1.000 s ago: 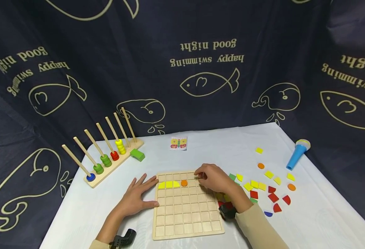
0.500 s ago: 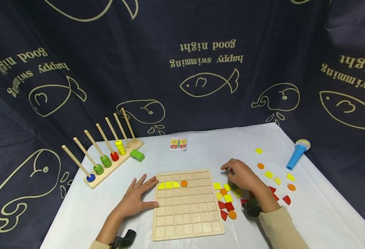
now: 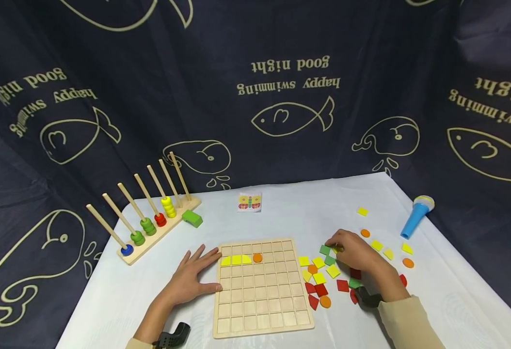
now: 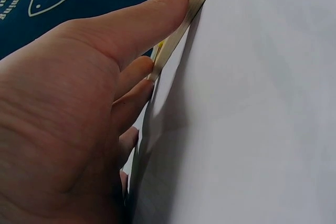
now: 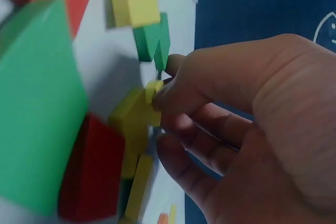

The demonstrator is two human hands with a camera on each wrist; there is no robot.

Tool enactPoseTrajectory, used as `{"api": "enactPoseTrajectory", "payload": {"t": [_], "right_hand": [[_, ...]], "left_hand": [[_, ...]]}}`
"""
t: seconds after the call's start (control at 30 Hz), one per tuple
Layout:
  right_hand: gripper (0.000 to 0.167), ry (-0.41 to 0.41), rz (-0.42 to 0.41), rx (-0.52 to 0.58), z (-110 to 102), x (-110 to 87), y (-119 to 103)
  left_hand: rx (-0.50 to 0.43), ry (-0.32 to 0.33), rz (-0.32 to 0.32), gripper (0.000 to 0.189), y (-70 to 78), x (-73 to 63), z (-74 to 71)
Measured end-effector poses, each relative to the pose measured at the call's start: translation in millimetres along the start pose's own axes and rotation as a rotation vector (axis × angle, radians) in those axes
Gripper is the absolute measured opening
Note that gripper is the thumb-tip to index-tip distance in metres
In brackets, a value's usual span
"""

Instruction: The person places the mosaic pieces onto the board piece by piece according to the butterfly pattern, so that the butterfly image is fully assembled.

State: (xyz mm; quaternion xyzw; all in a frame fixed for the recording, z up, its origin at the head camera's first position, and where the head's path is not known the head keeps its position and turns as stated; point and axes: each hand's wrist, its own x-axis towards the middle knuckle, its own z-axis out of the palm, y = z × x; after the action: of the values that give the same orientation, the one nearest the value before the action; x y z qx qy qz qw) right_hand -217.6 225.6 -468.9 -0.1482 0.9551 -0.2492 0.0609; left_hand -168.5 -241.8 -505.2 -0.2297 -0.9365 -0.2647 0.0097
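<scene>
My left hand (image 3: 189, 277) lies spread at the left edge of a wooden grid board (image 3: 265, 310), fingertips and thumb against its rim. Three yellow tiles (image 3: 236, 260) and an orange round tile (image 3: 257, 258) sit in one of the board's upper rows. Right of the board, my right hand (image 3: 355, 251) is low over loose tiles, fingertips beside a green square tile (image 3: 325, 249). In the right wrist view its thumb is right at a small yellow tile (image 5: 153, 91), partly hidden by the hand; I cannot tell whether it is pinched.
Loose red, yellow, green and orange tiles (image 3: 320, 278) lie right of the board. A picture card (image 3: 249, 202) is behind it. At the left stand a peg rack (image 3: 161, 230) with coloured rings and a green block (image 3: 192, 217). A blue toy microphone (image 3: 414, 219) lies at the far right.
My right hand has moved right, from above the board's upper right corner to the loose tiles, uncovering tiles near the board's right edge. My left hand has stayed put.
</scene>
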Motion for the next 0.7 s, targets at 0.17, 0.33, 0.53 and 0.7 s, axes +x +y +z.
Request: {"api": "enactPoseTrajectory", "payload": {"t": [0.17, 0.33, 0.53, 0.7], "right_hand": [[0.028, 0.017, 0.023, 0.033, -3.1, -4.5, 7.9], [0.029, 0.014, 0.040, 0.067, -6.1, -9.5, 14.9], [0.029, -0.007, 0.088, 0.088, -7.2, -10.5, 18.1], [0.027, -0.009, 0.083, 0.075, -7.0, -9.3, 19.8]], "left_hand": [[-0.005, 0.012, 0.006, 0.086, -0.7, 0.4, 0.7], [-0.006, 0.004, 0.009, 0.086, -0.2, 0.5, 2.2], [0.000, 0.005, 0.001, 0.086, 0.9, 0.0, 1.2], [0.000, 0.003, -0.001, 0.086, 1.1, -0.6, 0.5]]}}
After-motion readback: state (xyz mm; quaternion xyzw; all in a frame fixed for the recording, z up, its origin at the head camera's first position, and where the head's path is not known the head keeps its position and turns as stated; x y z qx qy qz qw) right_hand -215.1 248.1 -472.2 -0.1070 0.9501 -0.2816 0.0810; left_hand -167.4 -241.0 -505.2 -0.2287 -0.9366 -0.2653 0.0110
